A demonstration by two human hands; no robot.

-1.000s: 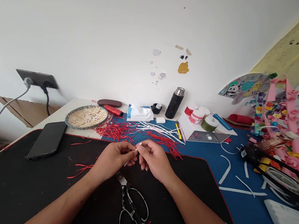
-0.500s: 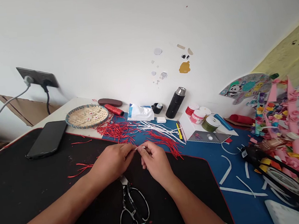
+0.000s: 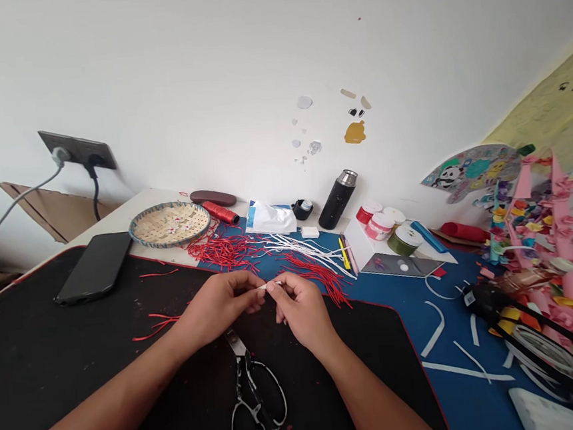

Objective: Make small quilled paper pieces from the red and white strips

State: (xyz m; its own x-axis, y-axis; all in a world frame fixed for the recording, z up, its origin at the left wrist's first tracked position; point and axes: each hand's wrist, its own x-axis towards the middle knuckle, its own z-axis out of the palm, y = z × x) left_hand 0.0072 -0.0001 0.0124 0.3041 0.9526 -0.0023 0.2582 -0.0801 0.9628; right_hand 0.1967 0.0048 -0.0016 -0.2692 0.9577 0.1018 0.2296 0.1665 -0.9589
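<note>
My left hand (image 3: 221,305) and my right hand (image 3: 300,305) meet above the black mat (image 3: 369,355). Each pinches a small white strip (image 3: 262,287) between thumb and forefinger; most of it is hidden by the fingertips. Scissors (image 3: 252,392) lie on the mat below my hands, handles toward me, the blade tips partly covered by my left hand. Beyond my hands are loose red cords (image 3: 224,252), white cords (image 3: 304,245) and a second bunch of red cords (image 3: 317,278). A few more red cords (image 3: 158,323) rest beside my left wrist.
A woven basket (image 3: 169,224), a phone (image 3: 94,266) and a red thread spool (image 3: 220,212) are at left. A black flask (image 3: 338,200), ribbon rolls (image 3: 405,239) and pens (image 3: 345,253) stand or lie at the back. White paper strips (image 3: 468,371) and paper flowers (image 3: 559,184) are at right.
My left fingers have shifted their pinch, so more of the white strip shows between my hands. My right hand stays nearly in place. The view has moved slightly.
</note>
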